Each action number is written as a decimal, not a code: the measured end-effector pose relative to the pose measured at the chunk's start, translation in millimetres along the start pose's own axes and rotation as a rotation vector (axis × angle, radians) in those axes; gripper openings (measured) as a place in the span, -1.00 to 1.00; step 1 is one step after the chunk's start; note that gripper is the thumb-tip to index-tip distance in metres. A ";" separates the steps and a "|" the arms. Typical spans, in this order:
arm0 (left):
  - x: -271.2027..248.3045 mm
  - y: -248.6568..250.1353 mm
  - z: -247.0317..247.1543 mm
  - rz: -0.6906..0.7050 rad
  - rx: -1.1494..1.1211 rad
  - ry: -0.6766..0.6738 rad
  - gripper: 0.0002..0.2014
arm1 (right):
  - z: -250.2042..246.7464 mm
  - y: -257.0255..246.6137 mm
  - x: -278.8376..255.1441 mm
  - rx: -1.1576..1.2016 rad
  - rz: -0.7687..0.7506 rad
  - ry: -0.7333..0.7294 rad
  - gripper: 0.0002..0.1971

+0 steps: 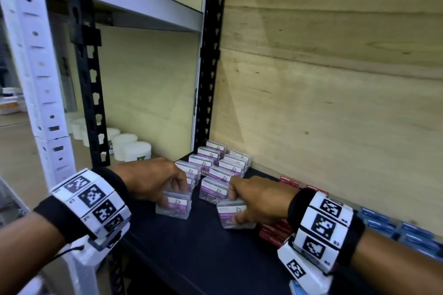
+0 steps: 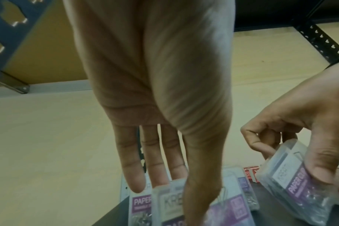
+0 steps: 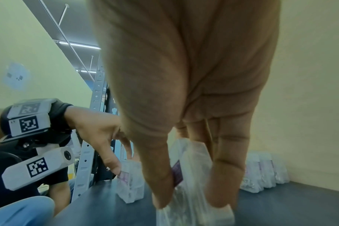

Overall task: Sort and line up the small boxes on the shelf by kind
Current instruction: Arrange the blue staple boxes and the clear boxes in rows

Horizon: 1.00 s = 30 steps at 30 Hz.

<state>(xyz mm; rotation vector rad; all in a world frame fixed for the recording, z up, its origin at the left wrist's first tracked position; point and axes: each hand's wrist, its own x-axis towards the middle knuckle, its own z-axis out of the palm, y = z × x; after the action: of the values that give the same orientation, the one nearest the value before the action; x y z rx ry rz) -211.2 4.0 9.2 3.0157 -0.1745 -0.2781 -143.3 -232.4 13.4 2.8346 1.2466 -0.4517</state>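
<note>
Clear paper clip boxes [image 1: 213, 163] with purple labels stand in two rows at the back left of the dark shelf [image 1: 196, 254]. My left hand [image 1: 172, 193] grips the front box of the left row [image 1: 173, 205] from above; it stands upright on the shelf. In the left wrist view the left hand [image 2: 168, 198] has its thumb on that box [image 2: 170, 204]. My right hand [image 1: 236, 208] pinches another paper clip box [image 1: 236, 215], tilted, in front of the right row. The right wrist view shows the right hand [image 3: 192, 203] with thumb and fingers on either side of this box [image 3: 190, 165].
Red boxes [image 1: 273, 232] lie right of my right hand, with blue boxes [image 1: 407, 230] beyond them along the plywood back wall [image 1: 335, 103]. A black upright post [image 1: 208, 67] bounds the shelf on the left. White tubs [image 1: 131, 148] stand in the neighbouring bay.
</note>
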 end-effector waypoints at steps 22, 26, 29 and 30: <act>2.9 -29.1 7.8 0.060 0.098 0.222 -0.62 | 9.0 -31.5 34.2 -0.005 -0.052 0.105 -0.59; -2.5 -11.9 -5.2 0.069 0.101 0.271 -0.59 | 0.7 -16.7 15.7 0.002 -0.070 0.144 -0.60; -1.5 15.5 -12.4 0.143 0.128 0.303 -0.73 | -6.4 7.1 -8.5 0.017 -0.097 0.160 -0.66; 0.7 27.5 -12.1 0.168 0.116 0.293 -0.77 | -7.1 17.2 -18.8 0.019 -0.086 0.150 -0.66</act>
<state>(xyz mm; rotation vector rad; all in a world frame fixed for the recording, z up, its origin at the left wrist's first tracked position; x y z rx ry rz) -211.0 -22.0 24.1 3.0820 -0.4261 0.1950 -141.1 -256.7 23.5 2.8864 1.4010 -0.2568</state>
